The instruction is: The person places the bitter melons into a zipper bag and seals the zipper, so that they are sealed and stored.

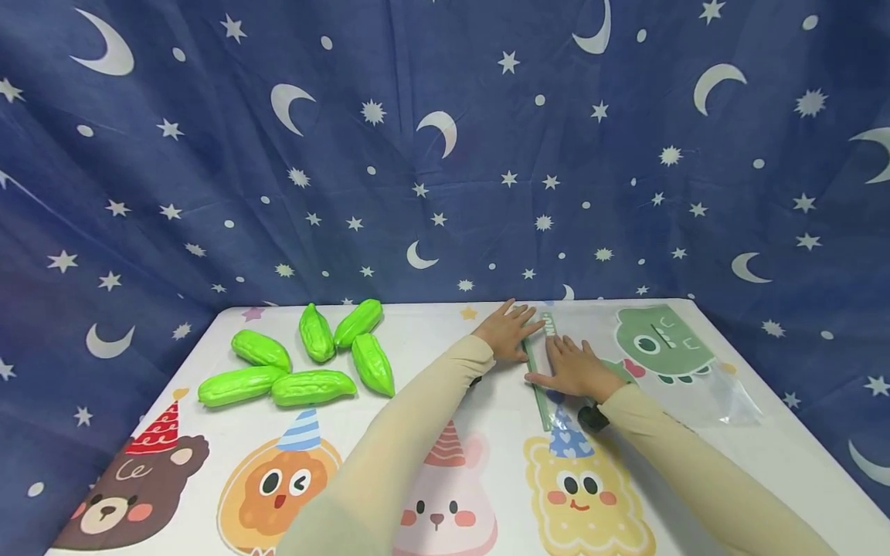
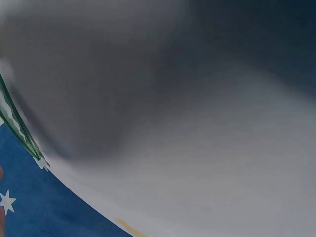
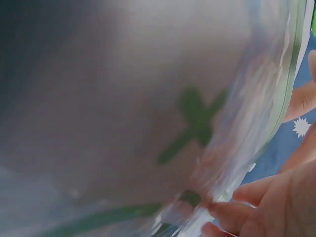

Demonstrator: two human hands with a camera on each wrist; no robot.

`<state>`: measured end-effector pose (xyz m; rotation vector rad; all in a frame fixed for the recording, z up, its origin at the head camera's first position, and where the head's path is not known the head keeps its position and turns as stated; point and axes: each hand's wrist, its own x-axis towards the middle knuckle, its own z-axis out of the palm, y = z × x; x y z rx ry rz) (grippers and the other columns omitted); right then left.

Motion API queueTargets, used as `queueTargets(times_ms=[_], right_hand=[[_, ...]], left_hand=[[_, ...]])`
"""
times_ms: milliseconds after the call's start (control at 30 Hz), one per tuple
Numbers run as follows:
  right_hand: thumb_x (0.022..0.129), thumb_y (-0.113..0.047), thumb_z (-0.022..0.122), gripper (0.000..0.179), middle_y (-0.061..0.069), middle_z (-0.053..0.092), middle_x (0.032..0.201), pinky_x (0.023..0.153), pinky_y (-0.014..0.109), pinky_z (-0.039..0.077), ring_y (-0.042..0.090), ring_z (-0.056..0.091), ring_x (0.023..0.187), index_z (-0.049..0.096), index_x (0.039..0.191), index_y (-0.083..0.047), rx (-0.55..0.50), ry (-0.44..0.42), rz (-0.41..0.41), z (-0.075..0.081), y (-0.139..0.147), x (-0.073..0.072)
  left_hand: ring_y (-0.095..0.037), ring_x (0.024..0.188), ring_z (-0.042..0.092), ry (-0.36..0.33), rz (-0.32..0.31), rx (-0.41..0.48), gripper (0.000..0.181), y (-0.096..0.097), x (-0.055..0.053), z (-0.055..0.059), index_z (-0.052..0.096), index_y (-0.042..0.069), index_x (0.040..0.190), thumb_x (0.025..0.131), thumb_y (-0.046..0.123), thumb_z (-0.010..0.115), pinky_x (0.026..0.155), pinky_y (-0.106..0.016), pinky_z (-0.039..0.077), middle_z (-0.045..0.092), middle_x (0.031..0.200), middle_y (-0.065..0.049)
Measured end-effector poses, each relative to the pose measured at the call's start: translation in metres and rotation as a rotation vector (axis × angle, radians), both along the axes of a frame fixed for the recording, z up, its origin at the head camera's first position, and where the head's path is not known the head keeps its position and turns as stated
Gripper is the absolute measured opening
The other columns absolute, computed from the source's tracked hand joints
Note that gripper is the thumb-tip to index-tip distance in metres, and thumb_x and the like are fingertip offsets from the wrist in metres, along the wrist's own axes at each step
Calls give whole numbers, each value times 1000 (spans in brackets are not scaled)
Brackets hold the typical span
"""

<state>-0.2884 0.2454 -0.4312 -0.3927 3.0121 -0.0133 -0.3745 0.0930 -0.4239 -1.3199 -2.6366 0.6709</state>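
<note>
A clear plastic zip bag (image 1: 723,394) with a green cartoon print lies flat at the right of the table, its green zip edge (image 1: 541,401) facing left. My left hand (image 1: 506,332) is at the upper part of that edge, fingers spread and reaching over it. Close beside it, my right hand (image 1: 580,367) rests on the bag just inside the zip edge, fingers spread. In the right wrist view, the right fingers (image 3: 266,207) touch the clear film. The left wrist view shows the zip edge (image 2: 19,123) at far left; the left hand is mostly out of that view.
Several bright green toy bitter melons (image 1: 313,388) lie in a loose group at the table's back left. The white tabletop (image 1: 431,386) carries printed cartoon animals along its front. A blue star-and-moon curtain (image 1: 445,154) hangs right behind the table's back edge.
</note>
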Motion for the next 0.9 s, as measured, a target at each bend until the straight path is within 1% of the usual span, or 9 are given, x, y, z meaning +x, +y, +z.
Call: queueTargets(times_ms=[133,267,367,467,600,667,733,900], right_hand=[[87,-63,45,95,35,34,142,104,69,23,50,34,131,27,140,14,-1,-36,9,-1,0,2],[86,-64,48,99,33,32,144,104,69,23,48,34,133,25,141,15,-8,-65,15,0,1,6],[84,-65,50,101,32,32,145,104,68,24,47,34,133,24,141,15,-11,-59,28,-1,2,10],[83,-64,51,102,32,33,144,105,67,25,47,34,133,24,141,15,-20,-54,41,-1,2,16],[84,-63,50,99,31,31,146,105,66,25,47,33,134,25,141,14,-29,-52,53,-3,2,23],[85,-64,48,98,32,30,146,105,66,25,47,32,134,26,141,13,-29,-44,51,-3,2,25],[86,-63,47,96,32,29,146,106,66,24,48,31,135,27,141,13,-39,-29,39,-3,2,27],[87,-60,48,94,35,28,145,105,67,24,48,30,135,27,141,14,-63,45,26,0,4,34]], left_hand=[[-18,146,18,-8,-15,18,74,2,0,-3,14,27,151,91,60,41,120,-40,11,18,158,-3],[-18,146,18,-8,-20,12,71,3,2,-4,16,26,151,92,59,39,120,-40,12,18,158,-4],[-18,145,21,-25,-13,10,68,5,5,-3,19,26,151,93,56,39,120,-39,13,20,157,-4],[-18,143,27,-49,-5,3,63,7,9,-1,24,28,149,94,52,41,119,-38,17,26,155,-4],[-18,141,32,-74,19,-34,56,9,15,1,23,30,149,97,45,37,118,-38,20,31,153,-4],[-18,141,31,-76,29,-52,54,9,16,1,20,30,150,99,42,33,118,-38,19,30,154,-4],[-19,141,32,-69,26,-48,52,8,17,2,20,30,150,100,40,31,118,-38,20,31,153,-4],[-20,140,33,-47,-29,-4,52,2,20,4,19,26,151,101,39,28,117,-38,23,30,154,-6]])
